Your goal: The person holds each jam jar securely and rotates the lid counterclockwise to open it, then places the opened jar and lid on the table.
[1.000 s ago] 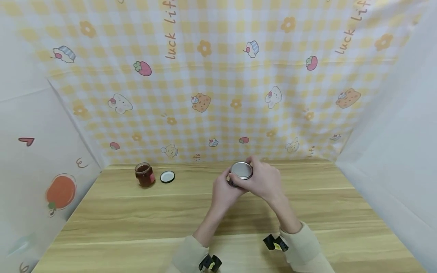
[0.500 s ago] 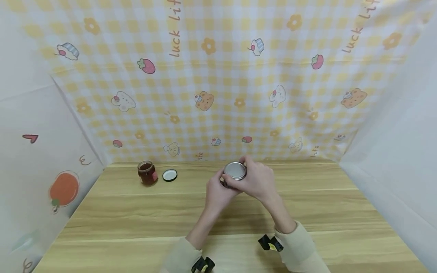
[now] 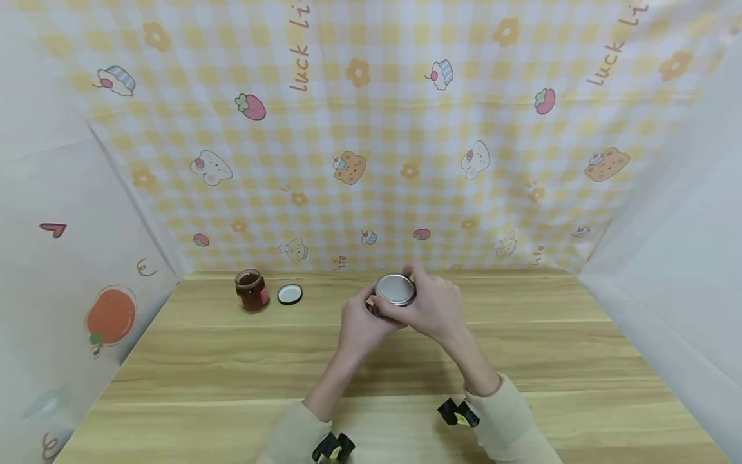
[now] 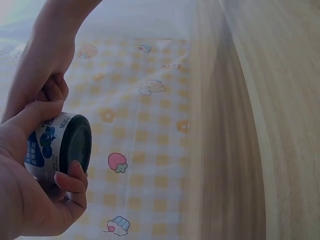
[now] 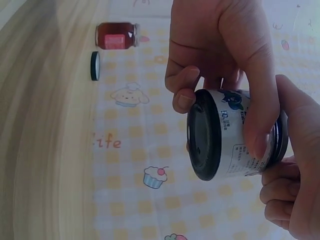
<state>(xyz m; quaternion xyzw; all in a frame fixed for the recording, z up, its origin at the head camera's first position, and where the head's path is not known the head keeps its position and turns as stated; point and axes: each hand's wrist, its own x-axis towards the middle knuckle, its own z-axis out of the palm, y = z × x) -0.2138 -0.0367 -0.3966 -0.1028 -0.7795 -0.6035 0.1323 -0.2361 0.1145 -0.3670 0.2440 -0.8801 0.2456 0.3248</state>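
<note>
A squat jar (image 5: 230, 150) with a white label showing blueberries is held up between both hands, over the back part of the table. My left hand (image 3: 362, 325) grips its body, the thumb pressed along the label and fingers curled at the dark base (image 4: 79, 145). My right hand (image 3: 433, 306) holds the silver lid (image 3: 395, 289) by its rim, thumb on the near side and fingers on the far side. The lid sits on the jar. Part of the label is hidden by fingers in both wrist views.
At the back left of the wooden table (image 3: 232, 367) stands an uncovered glass jar (image 3: 252, 295) of dark red contents. Beside it lies a round lid (image 3: 290, 294), white inside up. A yellow checked cloth (image 3: 382, 200) hangs behind the table.
Both hands have shifted somewhat to the left together with the held jar, keeping their grip. The head view has tilted slightly; the uncovered jar and loose lid stay put on the table.
</note>
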